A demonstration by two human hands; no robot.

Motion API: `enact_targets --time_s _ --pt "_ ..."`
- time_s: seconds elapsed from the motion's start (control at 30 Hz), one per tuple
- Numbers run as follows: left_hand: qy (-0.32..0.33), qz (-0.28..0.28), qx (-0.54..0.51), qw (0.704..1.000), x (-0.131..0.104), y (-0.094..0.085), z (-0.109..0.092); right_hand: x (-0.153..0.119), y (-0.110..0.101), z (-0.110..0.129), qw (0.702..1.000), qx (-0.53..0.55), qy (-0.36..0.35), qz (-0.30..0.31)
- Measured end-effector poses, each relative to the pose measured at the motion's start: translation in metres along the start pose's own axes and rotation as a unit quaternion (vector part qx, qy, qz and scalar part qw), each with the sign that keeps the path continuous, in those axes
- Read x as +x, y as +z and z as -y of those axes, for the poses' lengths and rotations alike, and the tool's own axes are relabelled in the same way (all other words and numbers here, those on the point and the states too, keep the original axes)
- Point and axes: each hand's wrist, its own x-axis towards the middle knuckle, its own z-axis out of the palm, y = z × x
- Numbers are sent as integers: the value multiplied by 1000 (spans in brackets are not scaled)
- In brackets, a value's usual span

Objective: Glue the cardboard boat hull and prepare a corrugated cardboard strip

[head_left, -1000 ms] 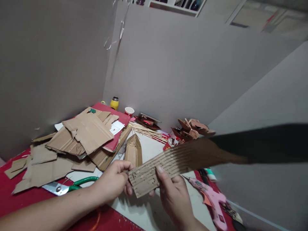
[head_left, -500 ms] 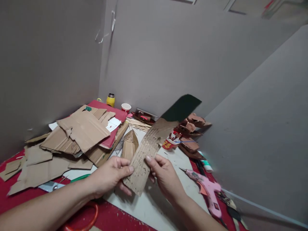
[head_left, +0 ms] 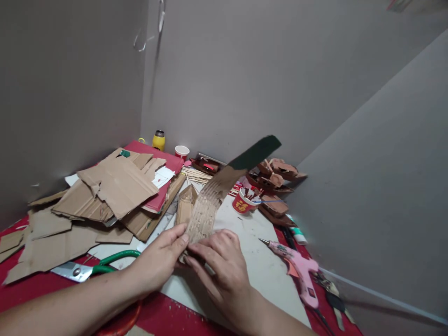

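Note:
A long cardboard strip [head_left: 207, 205], its ridged corrugation bare and its far end dark green, slants up and away from me. My left hand [head_left: 163, 259] grips the strip's left edge near its lower end, thumb on top. With fingers pinched on the same lower end, my right hand [head_left: 222, 263] covers part of it. The strip bends slightly along its length. Behind it, partly hidden, a small boat-shaped cardboard piece [head_left: 185, 205] lies on the white board [head_left: 257, 256].
Cardboard scraps [head_left: 117, 186] are heaped at left beside green-handled scissors [head_left: 84, 270]. A pink glue gun [head_left: 301, 270] lies at right. Behind are a red paper cup [head_left: 245, 200], brown model boats [head_left: 276, 175], thin sticks [head_left: 196, 175] and a yellow bottle [head_left: 158, 141]. Grey walls enclose the table.
My right hand has moved down from the strip's right edge to its lower end. The strip has tilted and now looks narrower and more bent. The camera view has shifted slightly.

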Motion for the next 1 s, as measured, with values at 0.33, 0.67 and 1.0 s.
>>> enact_targets --time_s 0.33,0.67,1.0 --pt "-66 42 -99 992 -5 9 3 -6 8 -3 999 -8 -27 29" --pt "-51 -4 -127 991 -6 15 8 -6 9 13 995 38 -44 83" --pt "-21 32 -103 994 -11 13 -1 -4 1 13 996 58 -55 39"
